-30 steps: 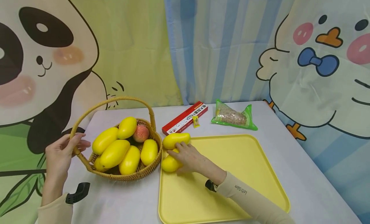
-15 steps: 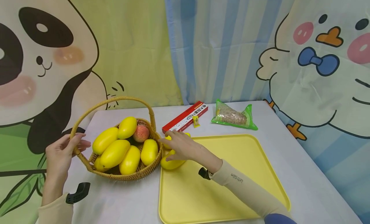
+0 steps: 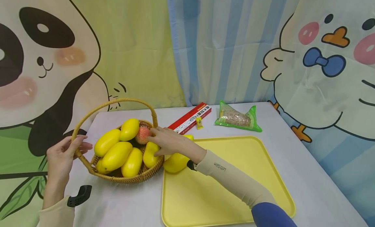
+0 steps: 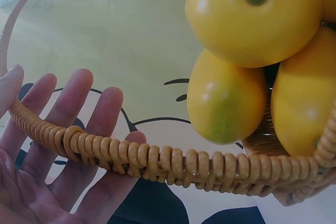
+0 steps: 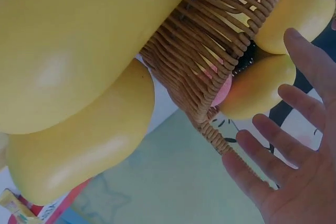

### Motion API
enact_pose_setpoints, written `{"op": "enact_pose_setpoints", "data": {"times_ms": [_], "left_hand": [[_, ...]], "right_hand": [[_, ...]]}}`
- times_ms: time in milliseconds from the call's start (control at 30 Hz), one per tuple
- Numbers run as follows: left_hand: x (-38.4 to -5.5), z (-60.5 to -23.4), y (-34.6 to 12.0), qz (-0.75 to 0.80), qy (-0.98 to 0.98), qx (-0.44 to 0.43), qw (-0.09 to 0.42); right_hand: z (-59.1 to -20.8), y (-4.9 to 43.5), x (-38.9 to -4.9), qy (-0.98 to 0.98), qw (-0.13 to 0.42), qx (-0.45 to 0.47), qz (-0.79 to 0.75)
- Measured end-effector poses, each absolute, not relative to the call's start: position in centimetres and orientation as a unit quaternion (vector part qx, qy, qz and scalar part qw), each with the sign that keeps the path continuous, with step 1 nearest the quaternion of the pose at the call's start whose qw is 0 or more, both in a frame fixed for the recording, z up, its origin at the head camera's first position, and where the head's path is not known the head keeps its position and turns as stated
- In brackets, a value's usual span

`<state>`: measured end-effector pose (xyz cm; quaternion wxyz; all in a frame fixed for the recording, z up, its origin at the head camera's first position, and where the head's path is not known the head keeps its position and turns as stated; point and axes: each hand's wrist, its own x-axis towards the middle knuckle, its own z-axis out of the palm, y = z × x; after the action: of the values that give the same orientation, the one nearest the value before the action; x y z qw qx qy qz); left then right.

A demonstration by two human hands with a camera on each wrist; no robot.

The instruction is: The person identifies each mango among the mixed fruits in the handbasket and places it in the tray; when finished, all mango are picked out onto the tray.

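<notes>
A wicker basket [image 3: 137, 178] of yellow mangoes [image 3: 117, 154] and one pink peach [image 3: 142, 135] stands on the left. My left hand [image 3: 62, 158] pinches the side of its arched handle [image 4: 157, 163] between thumb and index finger, the other fingers spread behind it. Over the basket's right rim reaches my right hand [image 3: 170, 142], fingers spread and nothing in its grasp. Its fingertips overlap the peach and the rightmost mango [image 3: 150, 155] in the head view. Two more mangoes lie at the yellow tray's left end, one in front [image 3: 175, 163] and one mostly hidden behind the right wrist [image 3: 189, 137].
The yellow tray [image 3: 234, 188] sits right of the basket on a white-covered table [image 3: 316, 188]. Behind it are a red pasta box [image 3: 190, 118], a small yellow packet [image 3: 199, 123] and a green-edged bag [image 3: 238, 118]. Printed curtains [image 3: 222, 48] hang at the back.
My right hand has left the front tray mango and moved left over the basket's rim. That mango now lies slightly turned. The left hand has stayed at the handle.
</notes>
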<state>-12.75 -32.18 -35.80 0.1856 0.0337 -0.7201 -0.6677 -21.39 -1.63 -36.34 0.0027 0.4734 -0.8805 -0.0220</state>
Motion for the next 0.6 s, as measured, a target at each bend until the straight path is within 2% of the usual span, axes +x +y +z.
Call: {"op": "enact_pose_setpoints", "data": {"times_ms": [600], "left_hand": [[-12.9, -35.9, -32.2, -0.674, -0.712, 0.032, 0.194]], "right_hand": [[-38.0, -4.6, -22.4, -0.871, -0.037, 0.477, -0.108]]}}
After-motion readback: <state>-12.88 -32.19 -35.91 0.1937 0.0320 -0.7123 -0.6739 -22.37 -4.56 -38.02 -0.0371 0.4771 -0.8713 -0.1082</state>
